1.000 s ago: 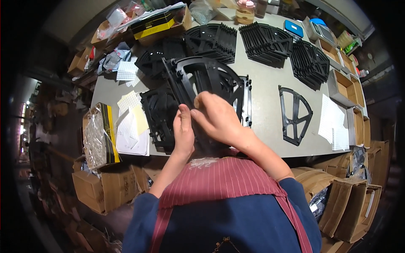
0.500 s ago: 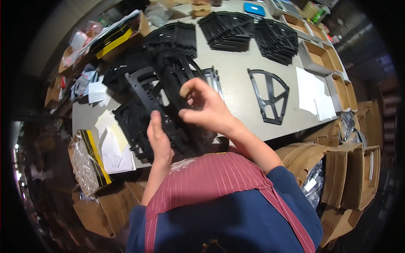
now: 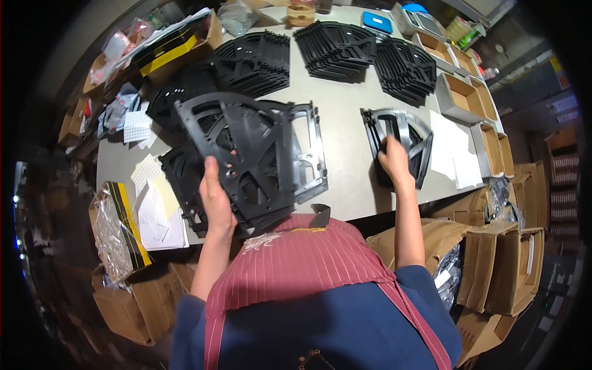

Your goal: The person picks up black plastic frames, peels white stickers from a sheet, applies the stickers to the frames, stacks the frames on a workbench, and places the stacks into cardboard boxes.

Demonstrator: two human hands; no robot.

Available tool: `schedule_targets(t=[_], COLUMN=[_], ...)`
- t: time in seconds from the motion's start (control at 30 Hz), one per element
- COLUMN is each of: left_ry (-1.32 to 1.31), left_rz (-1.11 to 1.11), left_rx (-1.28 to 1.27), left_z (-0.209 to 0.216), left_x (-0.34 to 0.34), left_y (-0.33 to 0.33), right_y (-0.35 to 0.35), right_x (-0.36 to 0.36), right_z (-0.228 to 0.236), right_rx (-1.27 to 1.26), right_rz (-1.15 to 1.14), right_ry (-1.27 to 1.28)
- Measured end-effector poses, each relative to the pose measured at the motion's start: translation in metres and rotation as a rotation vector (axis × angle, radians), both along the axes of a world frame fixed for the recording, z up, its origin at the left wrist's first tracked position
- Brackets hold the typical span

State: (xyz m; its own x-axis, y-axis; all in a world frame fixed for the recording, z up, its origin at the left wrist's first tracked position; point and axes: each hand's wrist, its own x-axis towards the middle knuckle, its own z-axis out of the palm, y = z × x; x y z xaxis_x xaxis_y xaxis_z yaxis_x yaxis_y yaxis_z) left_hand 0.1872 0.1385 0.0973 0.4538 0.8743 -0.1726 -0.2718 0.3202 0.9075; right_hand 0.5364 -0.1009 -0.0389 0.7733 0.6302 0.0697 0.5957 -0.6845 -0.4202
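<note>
Left hand (image 3: pixel 217 200) grips a black fan-shaped plastic frame (image 3: pixel 246 151), tilted above the grey table (image 3: pixel 345 123); right hand (image 3: pixel 394 161) closes on a second black frame (image 3: pixel 401 145) lying flat to the right, beside white paper sheets (image 3: pixel 453 151). Lifting the flat frame by its rim, level, should keep it clear of the stacked frames (image 3: pixel 336 49) behind. Half a second ago both hands met at the held frame; the right hand has since reached out to the right.

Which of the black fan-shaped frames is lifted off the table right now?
The one in the left hand: that black frame is raised and tilted; the frame under the right hand lies flat.
</note>
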Motion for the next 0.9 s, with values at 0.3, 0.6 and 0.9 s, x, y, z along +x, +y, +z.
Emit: schedule_targets(t=[0.3, 0.6, 0.9], left_ry=[-0.056, 0.045, -0.14], left_rz=[-0.197, -0.137, 0.143], left_rx=[0.053, 0.066, -0.103], left_z=[-0.004, -0.005, -0.015], left_x=[0.018, 0.012, 0.001], left_y=[-0.011, -0.016, 0.015], right_y=[0.1, 0.142, 0.112], right_x=[-0.125, -0.196, -0.144], right_z=[0.119, 0.16, 0.216], right_rx=[0.584, 0.51, 1.032], right_rz=[0.453, 0.847, 0.307], right_ry=[0.236, 0.393, 0.766])
